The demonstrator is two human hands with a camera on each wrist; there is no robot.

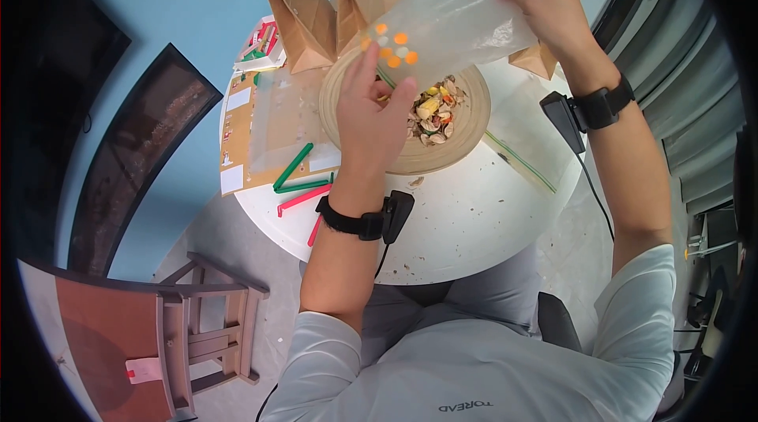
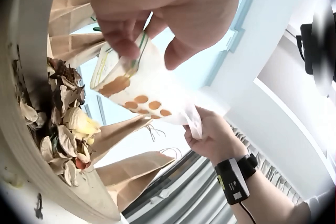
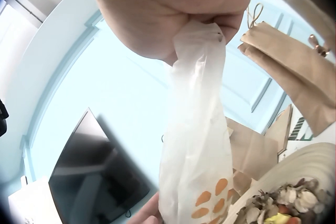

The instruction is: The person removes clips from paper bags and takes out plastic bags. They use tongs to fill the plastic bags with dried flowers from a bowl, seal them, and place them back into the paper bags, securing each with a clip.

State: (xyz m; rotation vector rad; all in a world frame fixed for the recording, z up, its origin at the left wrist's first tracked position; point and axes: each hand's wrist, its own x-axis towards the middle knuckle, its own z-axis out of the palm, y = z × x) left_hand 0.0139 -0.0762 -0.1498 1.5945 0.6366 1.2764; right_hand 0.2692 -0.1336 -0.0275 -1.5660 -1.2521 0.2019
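Observation:
A frosted plastic zip bag (image 1: 466,19) with orange dots slants over a round wooden plate (image 1: 476,102). My right hand (image 1: 553,7) grips the raised closed end of the bag, which bunches in its fingers in the right wrist view. At the lower end, my left hand (image 1: 369,118) holds the mouth; the left wrist view shows its fingers (image 2: 126,48) at the green zip edge. Dried flower potpourri (image 1: 434,110), with petals and a yellow bloom (image 2: 81,123), lies heaped on the plate below the mouth. The bag hides part of the heap in the head view.
Brown paper bags (image 1: 296,15) stand behind the plate. Another zip bag (image 1: 525,146) lies flat at the right. Green strips (image 1: 292,168) and pink strips (image 1: 304,199) lie at the left, near a printed brown sheet (image 1: 237,126). Crumbs dot the white table (image 1: 442,232).

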